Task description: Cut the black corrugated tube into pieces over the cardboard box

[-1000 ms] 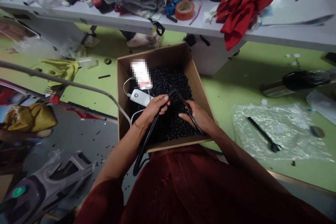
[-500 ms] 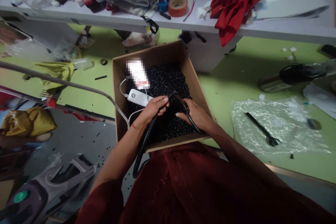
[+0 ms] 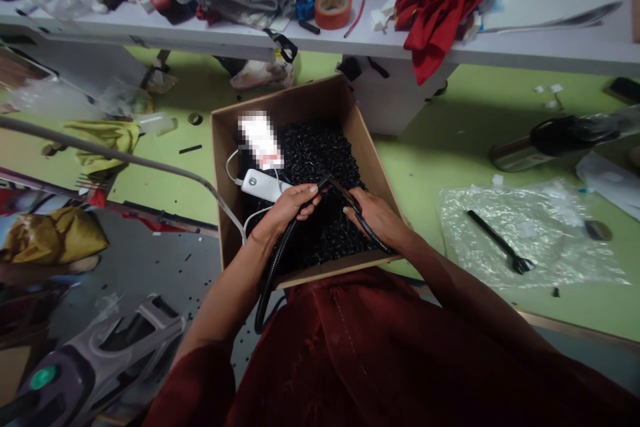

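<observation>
The left hand (image 3: 295,203) is closed on a black ribbed tube (image 3: 284,240), with the thumb and fingers near its upper end. This end is over the box (image 3: 300,278), and the lower part of the tube goes down over the near wall and bends outside, beside the dark red clothing (image 3: 340,347). The right hand (image 3: 377,215) is gripping a dark tool (image 3: 369,231). The handle part lies along the palm, and the thin front part points to the upper end of the tube. The tip is very near this end; I cannot tell if they touch.

The box is of cardboard, open at the top, and it holds many small black pieces (image 3: 320,147). On these pieces, at the left, there is a white device (image 3: 261,185) with a white cable, and behind it a bright blurred rectangle (image 3: 261,139).

To the right of the box, on the green table (image 3: 420,180), a clear plastic sheet (image 3: 550,250) lies flat with a black strip (image 3: 495,235) on it. Farther back is a bottle (image 3: 520,153) on its side. On the white shelf (image 3: 350,47) are an orange tape roll (image 3: 333,19) and a red cloth (image 3: 440,20).
</observation>
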